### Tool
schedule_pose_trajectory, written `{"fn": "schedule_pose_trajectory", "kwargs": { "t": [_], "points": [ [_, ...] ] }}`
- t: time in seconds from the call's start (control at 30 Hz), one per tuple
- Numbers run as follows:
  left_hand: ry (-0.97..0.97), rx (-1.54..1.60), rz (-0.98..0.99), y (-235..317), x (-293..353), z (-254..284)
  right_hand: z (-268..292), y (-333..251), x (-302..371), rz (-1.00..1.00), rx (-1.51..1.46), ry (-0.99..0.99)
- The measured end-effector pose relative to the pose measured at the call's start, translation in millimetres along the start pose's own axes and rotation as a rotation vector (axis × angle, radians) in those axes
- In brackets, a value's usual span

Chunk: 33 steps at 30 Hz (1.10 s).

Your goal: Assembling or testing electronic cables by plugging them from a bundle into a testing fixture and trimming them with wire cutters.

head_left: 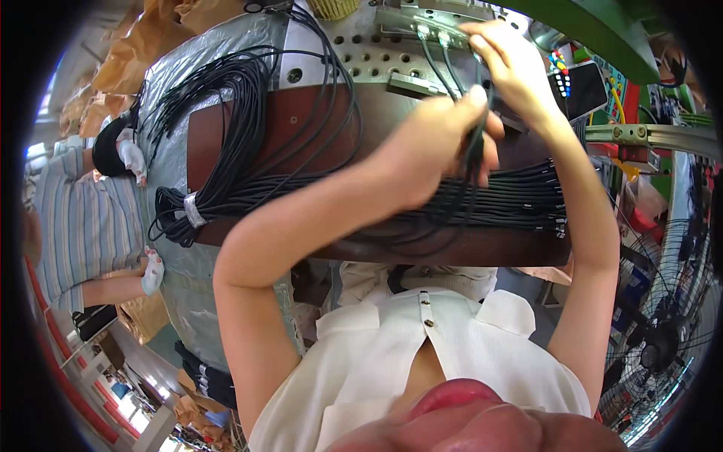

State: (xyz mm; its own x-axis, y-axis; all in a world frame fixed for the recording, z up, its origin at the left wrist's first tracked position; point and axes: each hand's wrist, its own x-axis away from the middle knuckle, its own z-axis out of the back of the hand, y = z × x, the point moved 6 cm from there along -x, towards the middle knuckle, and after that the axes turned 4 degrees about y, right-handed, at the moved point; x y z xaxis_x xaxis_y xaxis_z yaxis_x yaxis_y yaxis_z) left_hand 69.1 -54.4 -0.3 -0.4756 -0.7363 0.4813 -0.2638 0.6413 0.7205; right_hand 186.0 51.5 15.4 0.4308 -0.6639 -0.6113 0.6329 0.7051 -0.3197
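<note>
Closed around a few black cables (473, 154), my left hand (440, 139) is in front of the metal fixture (395, 21). Two of the cable ends, with light-coloured connectors (443, 36), sit in the fixture side by side. My right hand (516, 68) is at the fixture's right part, thumb and fingers pinched at the end of another black cable; the fingers hide that end. Below my left hand, a bundle of black cables (512, 200) lies across a dark brown board (324, 120), its ends lined up at the right.
At the left, a tape-wrapped coil of black cables (194, 209) rests by plastic sheeting (177, 271). A perforated metal plate (369, 64) lies under the fixture. Green machine frame (602, 26) overhangs at upper right, near a phone (586, 89). A fan (655, 343) stands right; another person (90, 218) works at left.
</note>
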Motion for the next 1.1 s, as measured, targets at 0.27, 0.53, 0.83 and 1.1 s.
{"fn": "schedule_pose_trajectory", "kwargs": {
  "t": [0.27, 0.53, 0.83, 1.1],
  "points": [
    [-0.055, 0.361, -0.091, 57, -127, 68, -33, 75, -47, -0.165, 0.555, -0.411],
    [0.103, 0.100, -0.210, 66, -98, 65, -27, 67, -43, -0.131, 0.489, -0.352],
    [0.655, -1.894, -0.951, 99, -22, 69, 2, -1, -23, 0.238, 0.392, -0.006],
    [0.271, -1.380, -1.432, 117, -67, 65, -4, 23, -5, -0.011, 0.472, -0.115]
  ]
}}
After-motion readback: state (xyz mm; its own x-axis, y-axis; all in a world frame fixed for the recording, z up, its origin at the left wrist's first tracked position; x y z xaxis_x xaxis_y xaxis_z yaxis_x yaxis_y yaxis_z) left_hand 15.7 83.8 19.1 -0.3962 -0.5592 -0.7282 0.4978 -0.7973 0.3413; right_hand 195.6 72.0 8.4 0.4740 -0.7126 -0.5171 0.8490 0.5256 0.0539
